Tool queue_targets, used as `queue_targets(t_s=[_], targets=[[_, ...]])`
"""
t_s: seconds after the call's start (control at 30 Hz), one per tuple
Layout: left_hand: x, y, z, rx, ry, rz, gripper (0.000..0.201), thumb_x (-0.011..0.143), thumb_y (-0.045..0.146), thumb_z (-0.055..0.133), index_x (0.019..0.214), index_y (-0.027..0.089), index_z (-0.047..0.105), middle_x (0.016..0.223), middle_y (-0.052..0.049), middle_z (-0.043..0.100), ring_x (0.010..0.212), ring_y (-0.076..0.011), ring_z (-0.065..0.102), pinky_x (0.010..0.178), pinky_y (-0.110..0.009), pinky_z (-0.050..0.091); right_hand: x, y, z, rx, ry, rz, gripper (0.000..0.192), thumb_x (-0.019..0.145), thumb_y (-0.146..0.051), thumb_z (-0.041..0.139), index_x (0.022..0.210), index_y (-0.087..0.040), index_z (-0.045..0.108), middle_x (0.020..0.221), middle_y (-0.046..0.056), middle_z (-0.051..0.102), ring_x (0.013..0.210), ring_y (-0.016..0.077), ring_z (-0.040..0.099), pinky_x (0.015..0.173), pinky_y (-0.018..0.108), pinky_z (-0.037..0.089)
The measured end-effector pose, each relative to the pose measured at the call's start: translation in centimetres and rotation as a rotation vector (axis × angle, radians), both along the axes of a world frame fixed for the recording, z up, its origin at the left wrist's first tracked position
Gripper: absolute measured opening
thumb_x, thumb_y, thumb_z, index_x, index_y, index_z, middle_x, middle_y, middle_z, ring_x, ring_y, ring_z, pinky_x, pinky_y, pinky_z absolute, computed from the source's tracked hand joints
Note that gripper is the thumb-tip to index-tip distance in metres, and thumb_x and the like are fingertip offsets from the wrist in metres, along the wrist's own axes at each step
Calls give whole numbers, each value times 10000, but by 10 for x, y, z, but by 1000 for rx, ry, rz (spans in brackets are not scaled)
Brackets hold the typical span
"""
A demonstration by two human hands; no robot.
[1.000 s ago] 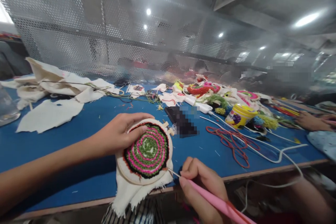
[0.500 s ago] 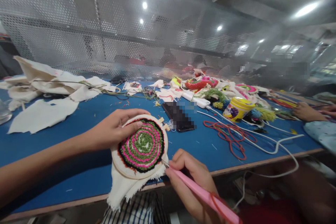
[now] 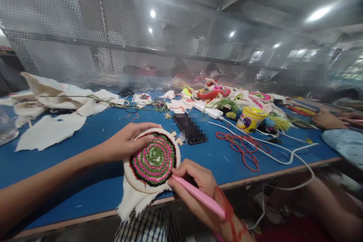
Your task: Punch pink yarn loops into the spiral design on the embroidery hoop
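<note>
My left hand [image 3: 128,143] grips the upper left rim of a round wooden embroidery hoop [image 3: 152,159]. The hoop holds white cloth with a spiral of pink, green and black loops. White cloth hangs below it over the table edge. My right hand [image 3: 195,186] is closed around a pink punch needle [image 3: 198,196], whose tip touches the lower right edge of the spiral. Red yarn [image 3: 230,208] trails from the tool over my right wrist.
The blue table [image 3: 85,136] carries white cloth scraps [image 3: 49,128] at left, a dark phone [image 3: 189,128], a red yarn tangle [image 3: 241,147], a white cable [image 3: 283,157], a yellow tub [image 3: 251,118] and colourful yarn pieces. Another person's hand [image 3: 326,119] rests at far right.
My right hand has moved up and left, bringing the needle tip from off the hoop onto the spiral's lower right edge. The left hand keeps its hold.
</note>
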State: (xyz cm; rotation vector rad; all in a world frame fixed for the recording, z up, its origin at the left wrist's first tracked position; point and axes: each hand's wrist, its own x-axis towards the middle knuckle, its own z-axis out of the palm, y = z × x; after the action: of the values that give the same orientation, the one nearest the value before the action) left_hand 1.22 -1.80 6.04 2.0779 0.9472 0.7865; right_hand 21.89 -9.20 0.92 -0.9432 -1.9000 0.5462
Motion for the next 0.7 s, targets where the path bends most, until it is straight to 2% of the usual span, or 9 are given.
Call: queue_targets(t_s=[0.17,0.4,0.5,0.7], targets=[[-5,1,-6,57,43,34,463,836,411,493,1160,88,562,1113,-120,645,1020,-255,585,904,-348,451,4,-10,-10,55,20,-105,204,777,-149,547,633,-187,407,571,-44,416,508,79,411,499,201,320],[-6,2,-7,50,47,62,465,823,395,492,1146,71,575,1100,-132,651,1006,-261,589,905,-360,447,8,-15,-20,45,179,-97,290,814,-154,488,612,-200,284,534,-58,345,469,72,345,468,210,267],[-5,2,-7,57,44,64,435,824,370,497,1143,88,581,1109,-123,649,1000,-251,593,905,-349,447,4,-17,-19,35,218,-108,292,806,-159,483,601,-197,278,529,-58,325,472,74,336,473,216,256],[-4,2,-8,32,1,37,419,825,351,496,1136,81,575,1102,-119,651,994,-239,597,889,-331,460,0,-18,-18,16,215,-90,283,814,-173,483,583,-194,321,500,-52,391,459,78,368,473,222,265]])
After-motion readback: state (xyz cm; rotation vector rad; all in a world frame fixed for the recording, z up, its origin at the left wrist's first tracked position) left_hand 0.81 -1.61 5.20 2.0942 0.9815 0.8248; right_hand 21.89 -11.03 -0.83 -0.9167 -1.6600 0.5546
